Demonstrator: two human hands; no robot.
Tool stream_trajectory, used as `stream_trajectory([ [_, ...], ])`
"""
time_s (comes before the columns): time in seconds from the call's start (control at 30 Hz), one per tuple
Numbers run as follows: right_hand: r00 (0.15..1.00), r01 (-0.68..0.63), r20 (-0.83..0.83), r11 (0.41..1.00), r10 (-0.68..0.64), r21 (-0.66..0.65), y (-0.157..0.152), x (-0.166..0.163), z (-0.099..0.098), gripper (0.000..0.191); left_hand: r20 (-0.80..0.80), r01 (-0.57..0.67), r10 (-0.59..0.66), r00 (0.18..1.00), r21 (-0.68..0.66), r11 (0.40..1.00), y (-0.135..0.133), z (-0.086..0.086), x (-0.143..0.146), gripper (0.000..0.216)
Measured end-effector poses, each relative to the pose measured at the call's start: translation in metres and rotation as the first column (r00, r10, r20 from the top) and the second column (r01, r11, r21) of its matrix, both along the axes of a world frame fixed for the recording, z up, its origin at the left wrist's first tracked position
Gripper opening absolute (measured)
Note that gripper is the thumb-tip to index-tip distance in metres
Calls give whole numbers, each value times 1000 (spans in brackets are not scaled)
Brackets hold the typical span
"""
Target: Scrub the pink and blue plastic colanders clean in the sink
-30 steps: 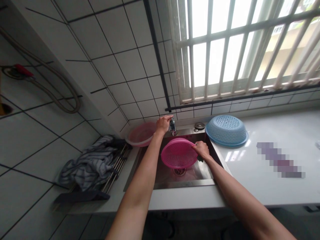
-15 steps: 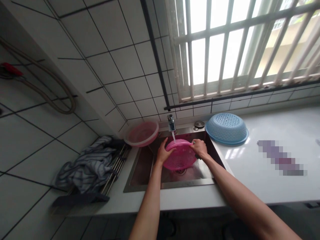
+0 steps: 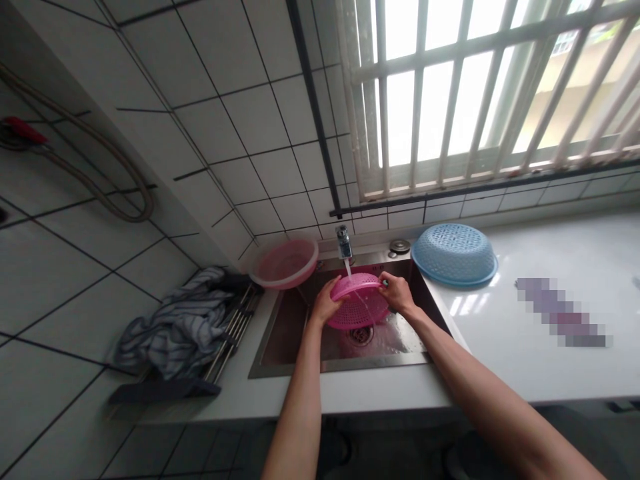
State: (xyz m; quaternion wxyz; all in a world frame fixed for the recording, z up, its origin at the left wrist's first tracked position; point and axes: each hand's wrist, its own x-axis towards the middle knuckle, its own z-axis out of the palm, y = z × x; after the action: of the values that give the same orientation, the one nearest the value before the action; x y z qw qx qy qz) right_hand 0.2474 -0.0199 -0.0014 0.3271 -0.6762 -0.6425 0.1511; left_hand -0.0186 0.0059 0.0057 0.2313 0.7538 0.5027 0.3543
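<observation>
A pink plastic colander (image 3: 358, 301) is held tilted over the steel sink (image 3: 290, 333), right under the faucet (image 3: 343, 241). Water runs from the faucet onto the colander and through it toward the drain (image 3: 361, 335). My left hand (image 3: 326, 300) grips the colander's left rim, fingers curled round it. My right hand (image 3: 395, 292) grips its right rim in the same way.
A pale pink basin (image 3: 285, 263) leans at the sink's back left corner. A blue colander (image 3: 454, 253) lies upside down on the white counter (image 3: 550, 267) to the right. A striped cloth (image 3: 180, 328) lies on a drying rack (image 3: 231, 333) at the left. Tiled wall and barred window stand behind.
My left hand left the faucet handle and took the colander's left rim. Water began running. The colander moved up under the stream.
</observation>
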Motion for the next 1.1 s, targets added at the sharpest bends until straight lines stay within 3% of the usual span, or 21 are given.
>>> stream_trajectory([
  [0.1,997,-56,63,998,54,36,-3,-4,3,11,1,103,-103,995,-22,994,-3,2,3,80],
  [0.2,992,-82,97,995,77,49,-5,-8,4,10,42,170,-167,985,-91,981,-4,-1,4,79],
  [0.43,989,-94,122,991,82,95,-5,-9,6,8,25,219,-218,976,-167,961,-3,-3,0,83],
  [0.57,991,-108,92,990,100,86,-5,-12,4,8,43,175,-171,984,-149,973,-2,-3,1,79],
  [0.67,993,-114,23,993,113,23,-2,-10,-2,16,85,120,-109,990,-131,984,0,-3,0,76],
  [0.87,1000,27,21,968,-23,-251,7,14,-21,43,283,84,-35,958,-162,983,5,3,-10,72],
  [0.97,998,10,64,942,12,-335,8,19,-24,36,314,116,-57,948,-172,978,6,4,-14,72],
  [1.1,997,-3,71,936,30,-352,7,17,-20,33,289,139,-80,954,-191,972,8,-3,-19,73],
])
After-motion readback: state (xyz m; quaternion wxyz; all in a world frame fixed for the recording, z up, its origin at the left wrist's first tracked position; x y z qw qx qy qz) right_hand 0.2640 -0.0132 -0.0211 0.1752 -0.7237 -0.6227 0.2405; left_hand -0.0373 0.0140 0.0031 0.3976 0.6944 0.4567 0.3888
